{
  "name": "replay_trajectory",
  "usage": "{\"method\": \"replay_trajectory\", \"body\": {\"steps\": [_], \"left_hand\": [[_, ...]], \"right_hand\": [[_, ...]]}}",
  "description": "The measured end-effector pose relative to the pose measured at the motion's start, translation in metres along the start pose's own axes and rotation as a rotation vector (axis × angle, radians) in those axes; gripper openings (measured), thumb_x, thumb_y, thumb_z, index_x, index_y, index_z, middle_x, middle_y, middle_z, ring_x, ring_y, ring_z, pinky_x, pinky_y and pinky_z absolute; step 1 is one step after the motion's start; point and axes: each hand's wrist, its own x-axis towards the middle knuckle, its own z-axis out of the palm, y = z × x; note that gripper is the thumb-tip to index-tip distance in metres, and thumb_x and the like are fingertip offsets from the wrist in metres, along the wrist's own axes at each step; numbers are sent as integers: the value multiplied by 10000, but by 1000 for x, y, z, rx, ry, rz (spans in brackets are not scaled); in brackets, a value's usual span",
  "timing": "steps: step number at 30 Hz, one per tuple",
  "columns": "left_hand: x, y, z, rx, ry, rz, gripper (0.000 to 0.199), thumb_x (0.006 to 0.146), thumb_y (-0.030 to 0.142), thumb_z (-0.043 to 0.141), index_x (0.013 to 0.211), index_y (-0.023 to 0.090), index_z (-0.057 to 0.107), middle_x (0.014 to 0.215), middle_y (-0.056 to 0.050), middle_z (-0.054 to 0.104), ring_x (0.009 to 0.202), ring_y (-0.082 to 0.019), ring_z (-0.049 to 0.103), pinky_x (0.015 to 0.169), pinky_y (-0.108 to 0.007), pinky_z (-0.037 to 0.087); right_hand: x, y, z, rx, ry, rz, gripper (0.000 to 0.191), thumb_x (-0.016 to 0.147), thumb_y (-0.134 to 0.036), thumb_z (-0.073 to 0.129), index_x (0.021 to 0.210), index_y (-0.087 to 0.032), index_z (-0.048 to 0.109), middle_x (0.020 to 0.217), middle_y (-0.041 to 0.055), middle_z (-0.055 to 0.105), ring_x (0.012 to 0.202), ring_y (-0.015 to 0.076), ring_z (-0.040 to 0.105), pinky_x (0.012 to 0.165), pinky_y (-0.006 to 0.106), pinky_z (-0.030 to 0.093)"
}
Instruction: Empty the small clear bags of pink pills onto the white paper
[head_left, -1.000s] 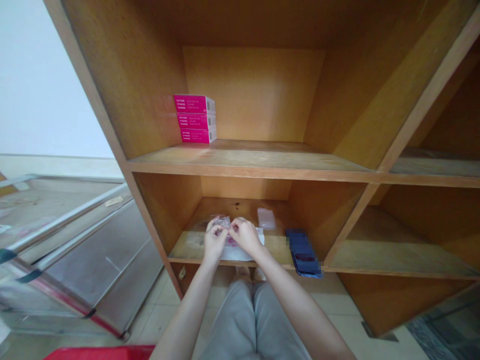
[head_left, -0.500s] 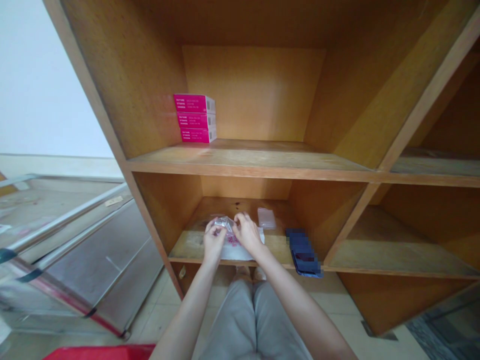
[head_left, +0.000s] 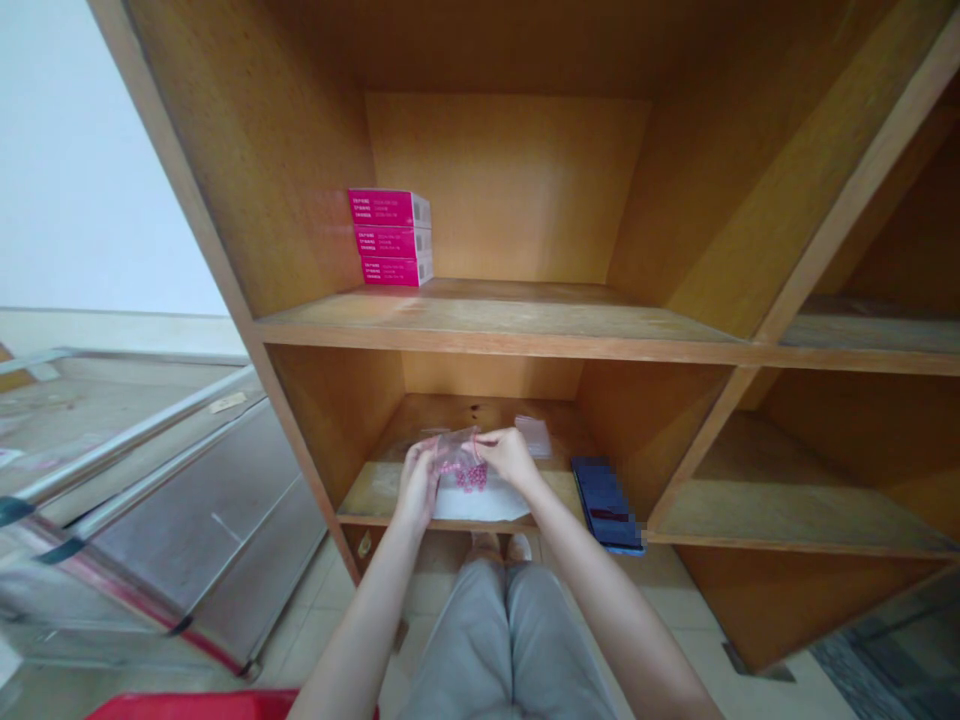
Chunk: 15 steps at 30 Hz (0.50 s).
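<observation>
A small clear plastic bag (head_left: 456, 446) with a reddish edge is stretched between my hands, above the lower shelf. My left hand (head_left: 417, 482) grips its left side with closed fingers. On the other side, my right hand (head_left: 504, 452) pinches the bag's edge between thumb and fingertips. Just below lies a pile of small pink-red pieces (head_left: 471, 477), like beads or pills, on a white sheet (head_left: 480, 505). Some pink pieces show through or behind the bag; I cannot tell which. Behind my right hand rests a stack of clear plastic bags (head_left: 533, 436).
A dark blue flat item (head_left: 606, 500), perhaps a phone, overhangs the shelf's front edge at right. Pink boxes (head_left: 390, 240) are stacked on the upper shelf (head_left: 510, 318). A metal-framed case (head_left: 187, 500) stands at left, and something red (head_left: 202, 705) is at the lower left.
The bag, crumpled between my fingers before, is now spread out wider. My hands have moved slightly apart, and more of the pink pieces and white sheet shows.
</observation>
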Motion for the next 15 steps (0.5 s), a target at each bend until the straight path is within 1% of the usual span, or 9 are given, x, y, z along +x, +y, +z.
{"method": "replay_trajectory", "body": {"steps": [3, 4, 5, 6, 8, 10, 11, 13, 15], "left_hand": [[6, 1, -8, -133, 10, -97, 99, 636, 143, 573, 725, 175, 542, 771, 12, 602, 680, -123, 587, 623, -274, 484], [7, 0, -12, -141, 1, -137, 115, 636, 122, 568, 738, 172, 547, 742, 10, 610, 652, -116, 590, 620, -263, 481], [8, -2, -15, -124, -35, -180, 148, 631, 99, 574, 760, 170, 553, 725, 5, 619, 636, -116, 593, 615, -255, 478], [8, -3, -18, -85, -92, -221, 196, 622, 78, 590, 794, 168, 562, 726, -4, 631, 635, -121, 600, 610, -250, 474], [6, -5, -21, 17, -266, -295, 323, 599, 42, 633, 894, 160, 578, 795, -36, 655, 681, -139, 614, 635, -250, 468], [3, -3, -19, 74, -444, -338, 426, 597, 40, 661, 997, 155, 572, 910, -74, 656, 769, -163, 620, 707, -272, 462], [2, -2, -17, 74, -503, -341, 467, 602, 50, 669, 1042, 163, 559, 962, -85, 646, 809, -174, 617, 741, -287, 456], [0, 3, -12, 42, -556, -327, 547, 609, 73, 681, 1116, 199, 520, 1056, -90, 615, 869, -188, 608, 784, -308, 444], [0, 6, -8, 12, -563, -312, 606, 609, 88, 690, 1160, 231, 483, 1120, -89, 582, 889, -190, 604, 791, -312, 443]], "right_hand": [[2, -1, -2, 147, 5, 51, 339, 654, -437, 619, 780, -136, 711, 651, 31, 684, 538, 147, 566, 494, 223, 372], [2, -2, -2, 176, 11, 63, 348, 649, -440, 621, 769, -126, 710, 641, 34, 680, 532, 138, 557, 496, 222, 371], [2, -4, -3, 201, 14, 74, 353, 646, -443, 621, 751, -117, 709, 630, 38, 674, 529, 132, 550, 498, 221, 372], [1, -6, -3, 226, 10, 85, 357, 644, -446, 622, 729, -111, 708, 617, 43, 668, 527, 128, 545, 502, 223, 375], [0, -11, -4, 294, -18, 114, 361, 637, -452, 626, 704, -106, 705, 610, 53, 661, 530, 126, 544, 513, 230, 391], [-2, -15, -4, 387, -62, 153, 363, 626, -455, 636, 723, -112, 704, 637, 60, 663, 543, 129, 552, 531, 242, 413], [-3, -17, -4, 430, -81, 173, 365, 617, -456, 645, 738, -116, 703, 649, 60, 664, 549, 131, 556, 538, 248, 422], [-5, -21, -3, 487, -108, 207, 373, 590, -459, 665, 738, -119, 701, 639, 53, 657, 548, 131, 556, 546, 256, 434], [-7, -23, -2, 512, -118, 230, 378, 555, -464, 686, 689, -110, 695, 593, 42, 639, 530, 125, 545, 544, 258, 437]]}}
